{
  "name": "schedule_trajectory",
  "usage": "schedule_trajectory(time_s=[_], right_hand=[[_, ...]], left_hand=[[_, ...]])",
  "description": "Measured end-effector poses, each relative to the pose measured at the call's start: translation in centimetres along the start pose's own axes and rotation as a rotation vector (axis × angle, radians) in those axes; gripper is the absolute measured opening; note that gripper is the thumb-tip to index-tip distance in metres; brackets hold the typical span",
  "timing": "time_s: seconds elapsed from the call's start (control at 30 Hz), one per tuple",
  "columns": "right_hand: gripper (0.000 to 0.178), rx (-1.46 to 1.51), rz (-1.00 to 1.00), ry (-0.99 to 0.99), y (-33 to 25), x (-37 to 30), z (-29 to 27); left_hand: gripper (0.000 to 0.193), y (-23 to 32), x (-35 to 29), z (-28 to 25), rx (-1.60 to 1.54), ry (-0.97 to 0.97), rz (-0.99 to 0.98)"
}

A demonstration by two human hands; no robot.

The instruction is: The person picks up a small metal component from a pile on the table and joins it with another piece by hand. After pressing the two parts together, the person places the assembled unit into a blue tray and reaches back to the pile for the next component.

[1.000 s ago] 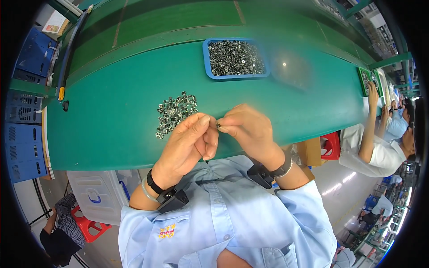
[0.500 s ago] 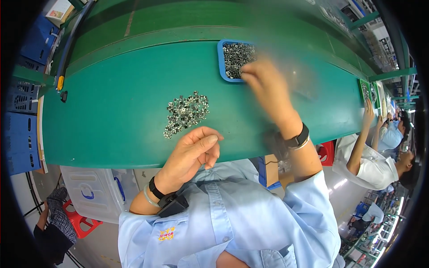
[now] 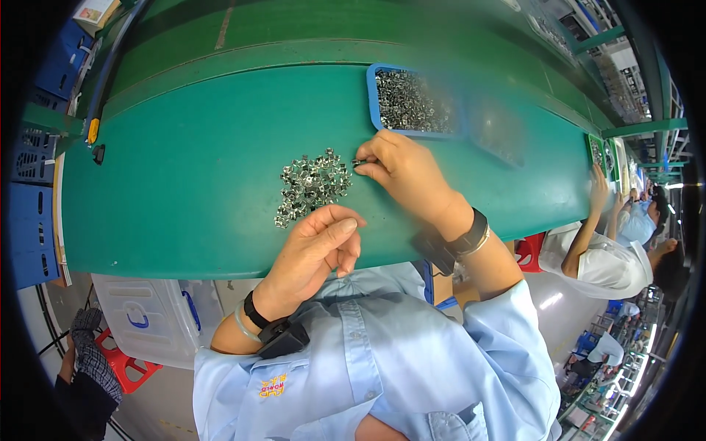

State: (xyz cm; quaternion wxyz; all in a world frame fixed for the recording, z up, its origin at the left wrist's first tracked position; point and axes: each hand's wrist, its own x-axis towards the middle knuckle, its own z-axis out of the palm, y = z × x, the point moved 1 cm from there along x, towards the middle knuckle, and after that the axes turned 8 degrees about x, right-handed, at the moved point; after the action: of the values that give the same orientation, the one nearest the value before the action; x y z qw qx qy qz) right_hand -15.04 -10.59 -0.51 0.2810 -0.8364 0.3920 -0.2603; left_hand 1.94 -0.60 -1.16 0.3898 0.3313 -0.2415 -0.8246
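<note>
Between the thumb and fingers of my right hand (image 3: 404, 173) is a small shiny metal part (image 3: 357, 162), pinched just above the mat and right of a loose pile of similar metal parts (image 3: 312, 185). My left hand (image 3: 323, 239) is loosely closed at the near edge of that pile, its fingers curled in and the thumb along them. Whatever those fingers hold, if anything, is hidden. Beyond my right hand sits a blue tray (image 3: 373, 95) filled with many of the same small parts; a blur covers its right side.
A green mat (image 3: 169, 184) covers the bench, with a green ledge (image 3: 294, 51) along its far side. Blue crates (image 3: 33, 220) stand at the left, and a clear plastic bin (image 3: 143, 309) is below the near edge. Co-workers sit at the right near a green tray (image 3: 597, 153).
My right hand has moved from the blue tray toward me and left, to the pile, with a small metal part in its fingertips. My left hand stays in place.
</note>
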Motion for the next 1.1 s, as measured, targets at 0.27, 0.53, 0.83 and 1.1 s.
schedule_trajectory(time_s=[0.27, 0.53, 0.83, 1.1], right_hand=[[0.014, 0.003, 0.09, 0.141, 0.5, -1.5, -1.1], [0.012, -0.107, -0.073, 0.107, -0.3, -1.4, -0.1], [0.013, 0.154, -0.043, 0.124, -1.0, -2.9, -2.1], [0.019, 0.056, -0.234, 0.174, -3.3, -4.2, -2.9]], left_hand=[[0.017, 0.1, 0.3, 0.0, -0.001, -0.004, 0.033], [0.016, -0.1, 0.5, 0.5, 0.03, 0.033, 0.058], [0.019, 1.0, 1.0, 1.7, 0.114, 0.119, 0.098], [0.018, 1.0, 2.0, 3.0, 0.24, 0.148, 0.135]])
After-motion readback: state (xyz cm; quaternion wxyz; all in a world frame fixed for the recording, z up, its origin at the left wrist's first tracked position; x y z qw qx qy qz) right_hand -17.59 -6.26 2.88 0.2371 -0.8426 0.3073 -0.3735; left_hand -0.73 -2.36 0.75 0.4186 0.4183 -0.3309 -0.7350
